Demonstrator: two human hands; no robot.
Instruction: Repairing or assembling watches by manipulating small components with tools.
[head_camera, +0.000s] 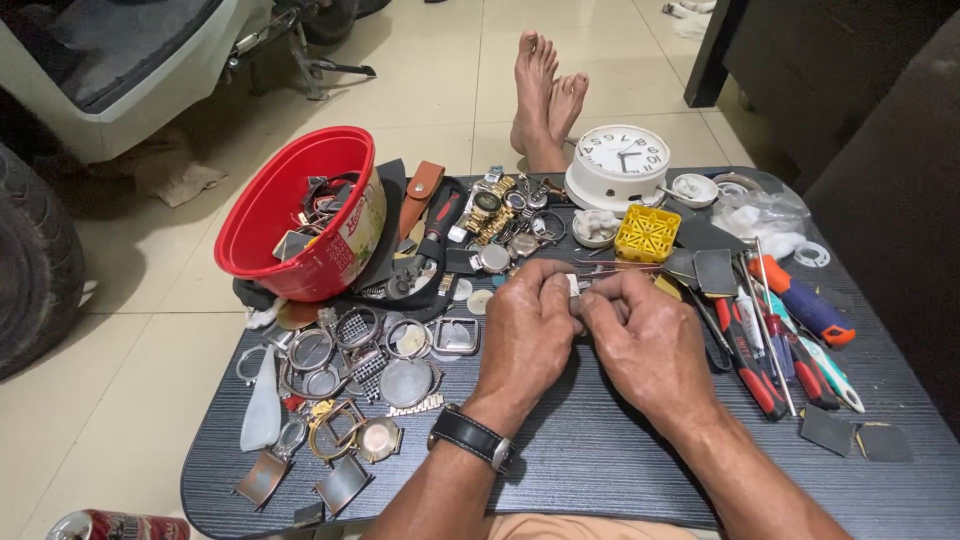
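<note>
My left hand (525, 335) and my right hand (645, 340) meet over the middle of a dark low table (600, 460). Their fingertips pinch a small pale part (574, 287) between them; what it is I cannot tell. A thin metal tool (610, 266) sticks out to the right from the fingers. A black wristwatch (472, 438) sits on my left wrist. Just beyond the hands lie several assembled watches (492, 212).
A red tub (290, 215) of watch parts stands at the back left, with loose cases and bezels (350, 360) in front. A white clock (622, 160), a yellow tray (647, 232), and pliers and screwdrivers (780, 340) lie right. Bare feet (545, 100) rest beyond the table.
</note>
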